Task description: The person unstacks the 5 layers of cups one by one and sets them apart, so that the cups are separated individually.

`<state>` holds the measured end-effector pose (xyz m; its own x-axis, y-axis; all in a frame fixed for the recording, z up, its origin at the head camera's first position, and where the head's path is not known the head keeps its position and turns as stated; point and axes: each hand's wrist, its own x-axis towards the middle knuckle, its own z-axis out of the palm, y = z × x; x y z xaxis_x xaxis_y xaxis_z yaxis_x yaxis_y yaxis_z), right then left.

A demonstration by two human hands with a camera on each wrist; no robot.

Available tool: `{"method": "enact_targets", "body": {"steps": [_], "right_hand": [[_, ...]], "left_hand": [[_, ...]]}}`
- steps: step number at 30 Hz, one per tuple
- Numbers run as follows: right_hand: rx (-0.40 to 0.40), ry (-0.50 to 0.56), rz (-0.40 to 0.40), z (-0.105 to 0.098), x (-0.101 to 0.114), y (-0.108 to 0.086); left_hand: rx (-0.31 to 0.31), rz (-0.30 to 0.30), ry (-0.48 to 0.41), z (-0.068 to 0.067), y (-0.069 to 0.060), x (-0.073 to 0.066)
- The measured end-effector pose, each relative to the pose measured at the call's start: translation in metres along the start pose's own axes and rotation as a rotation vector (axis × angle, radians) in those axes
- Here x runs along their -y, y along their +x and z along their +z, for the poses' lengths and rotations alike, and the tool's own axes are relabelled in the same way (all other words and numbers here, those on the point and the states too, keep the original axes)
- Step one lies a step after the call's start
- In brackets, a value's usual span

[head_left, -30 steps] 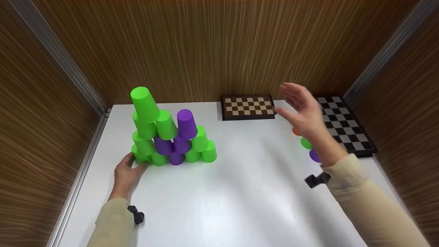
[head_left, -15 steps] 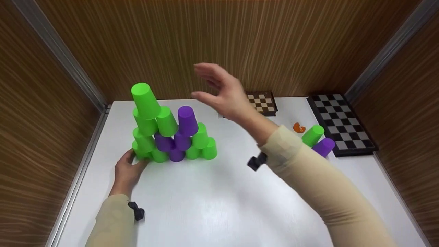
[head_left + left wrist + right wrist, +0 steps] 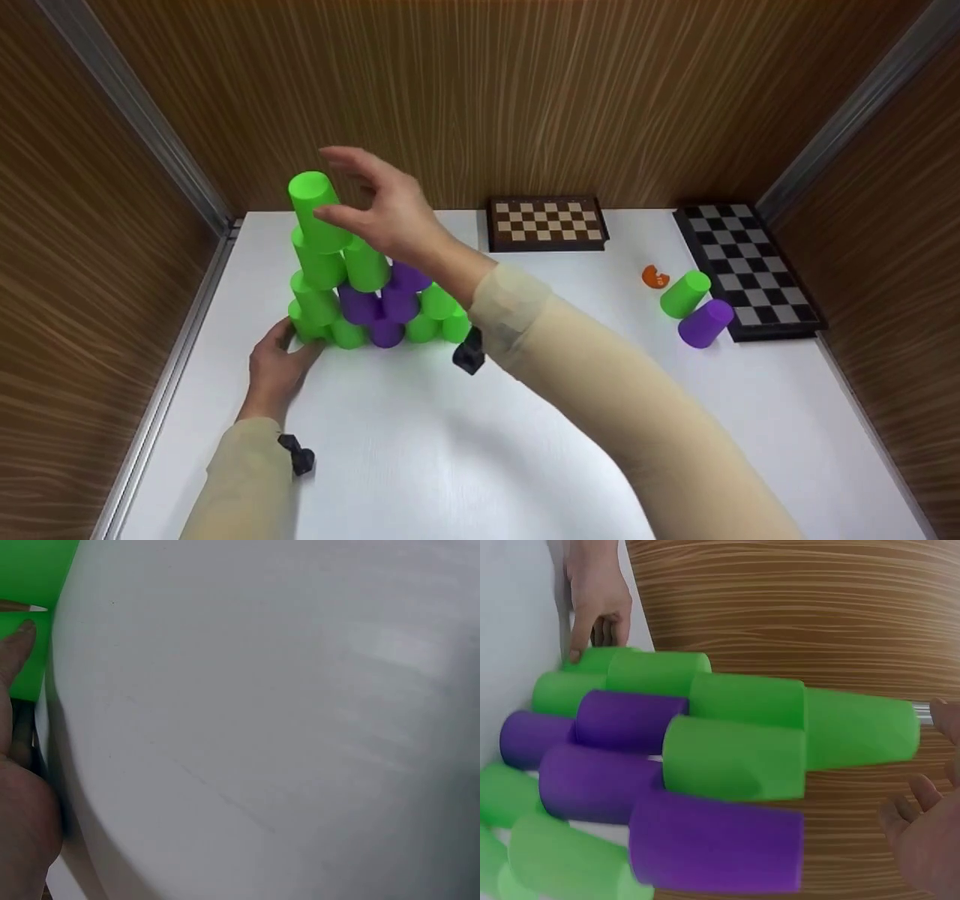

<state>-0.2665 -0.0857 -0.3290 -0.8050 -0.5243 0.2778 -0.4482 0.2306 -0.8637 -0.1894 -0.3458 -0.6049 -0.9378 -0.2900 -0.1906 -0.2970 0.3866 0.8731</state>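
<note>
A stepped wall of upside-down green and purple cups stands at the left of the white table. Its highest piece is a green cup [image 3: 307, 196], resting above two more green cups on the row below. My right hand [image 3: 397, 214] hovers beside that top cup, thumb and fingers spread apart; in the right wrist view a gap shows between fingers and cup. A purple cup [image 3: 716, 840] ends the third row, partly behind my right forearm in the head view. My left hand [image 3: 274, 371] holds the bottom-left green cup [image 3: 302, 324] between thumb and fingers.
Further right, a green cup [image 3: 685, 294] and a purple cup [image 3: 705, 324] stand apart beside an orange piece [image 3: 655, 277]. A small brown chessboard [image 3: 547, 225] lies at the back wall, a larger black-and-grey chessboard [image 3: 750, 270] at the right. Wood-grain walls enclose the table.
My right hand has swept left from above the loose cups at the right to beside the top green cup, uncovering the loose cups and the small chessboard. My left hand stays put.
</note>
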Motion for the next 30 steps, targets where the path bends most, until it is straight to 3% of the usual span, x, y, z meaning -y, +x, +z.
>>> {"method": "enact_targets", "body": {"steps": [7,17,22,30], "right_hand": [[0.014,-0.014,0.024,0.018,-0.006,0.007],[0.0,0.019,0.03,0.024,-0.011,0.007],[-0.029,0.065,-0.024,0.008,-0.015,-0.002],[-0.129,0.105,-0.073,-0.044,-0.028,-0.027]], "left_hand": [[0.004,0.007,-0.019,0.0,-0.001,-0.003],[-0.002,0.013,-0.014,0.001,-0.001,0.0],[0.005,0.001,0.002,0.003,0.0,0.0],[-0.001,0.019,0.006,0.002,0.002,0.002]]}}
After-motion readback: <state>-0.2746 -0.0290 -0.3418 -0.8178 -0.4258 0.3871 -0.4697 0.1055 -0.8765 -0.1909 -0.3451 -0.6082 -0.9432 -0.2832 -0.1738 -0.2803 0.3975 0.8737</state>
